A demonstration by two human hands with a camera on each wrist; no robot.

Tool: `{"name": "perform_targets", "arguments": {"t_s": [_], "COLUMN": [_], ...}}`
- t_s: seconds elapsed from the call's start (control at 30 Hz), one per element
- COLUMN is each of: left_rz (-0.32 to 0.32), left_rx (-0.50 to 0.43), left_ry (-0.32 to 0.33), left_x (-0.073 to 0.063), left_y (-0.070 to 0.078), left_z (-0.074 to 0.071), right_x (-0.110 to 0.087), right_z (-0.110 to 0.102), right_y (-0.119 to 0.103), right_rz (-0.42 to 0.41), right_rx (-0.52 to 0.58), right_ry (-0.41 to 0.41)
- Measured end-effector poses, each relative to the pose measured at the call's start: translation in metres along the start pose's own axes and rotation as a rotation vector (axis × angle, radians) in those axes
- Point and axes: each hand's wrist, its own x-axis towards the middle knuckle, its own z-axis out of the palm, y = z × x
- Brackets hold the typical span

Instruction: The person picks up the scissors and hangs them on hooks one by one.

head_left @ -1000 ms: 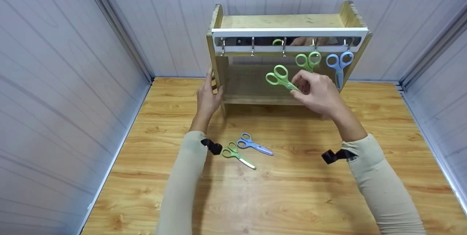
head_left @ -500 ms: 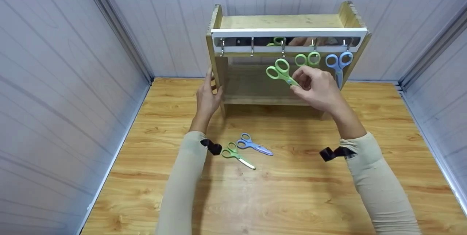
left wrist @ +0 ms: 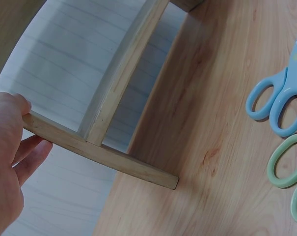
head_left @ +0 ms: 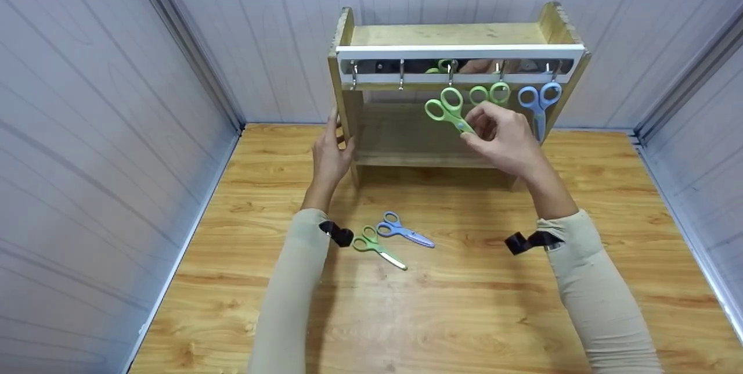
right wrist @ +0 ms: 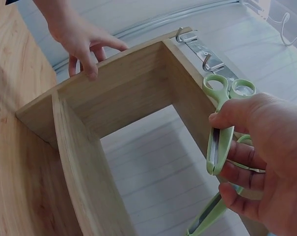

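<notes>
My right hand (head_left: 506, 137) pinches green scissors (head_left: 461, 125) between thumb and fingers near the blades. Their finger loops point up, just under the middle hook (head_left: 451, 76) in the head view. In the right wrist view, a second pair of green scissors (right wrist: 207, 218) hangs behind that hand, partly covered by it. Blue scissors (head_left: 539, 112) hang from the hook at the far right. At the other end, my left hand (head_left: 331, 158) grips the side panel of the wooden shelf (left wrist: 128, 168), thumb on one face and fingers on the other.
On the wooden table (head_left: 383, 327), blue scissors (head_left: 410, 234) and green scissors (head_left: 377, 247) lie in front of the shelf. A white hook rail (head_left: 429, 49) spans the shelf's upper front. Light panel walls (head_left: 93, 147) enclose the table at the back and sides.
My right hand has raised the green scissors slightly, bringing their loops up towards the middle hook. The left hand stays on the shelf's side.
</notes>
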Motion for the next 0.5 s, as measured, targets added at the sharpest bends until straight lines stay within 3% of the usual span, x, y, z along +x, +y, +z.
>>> {"name": "perform_targets", "arguments": {"t_s": [0.33, 0.5], "left_rz": [-0.037, -0.025], "left_rx": [0.021, 0.018], "left_ry": [-0.030, -0.021], "left_x": [-0.001, -0.001], "left_y": [0.004, 0.003], "left_z": [-0.002, -0.001], "right_x": [0.003, 0.003], "right_z": [0.006, 0.011], "right_y": [0.007, 0.010], "right_rz": [0.024, 0.035], "right_rx": [0.065, 0.076], "right_ry": [0.030, 0.036]}}
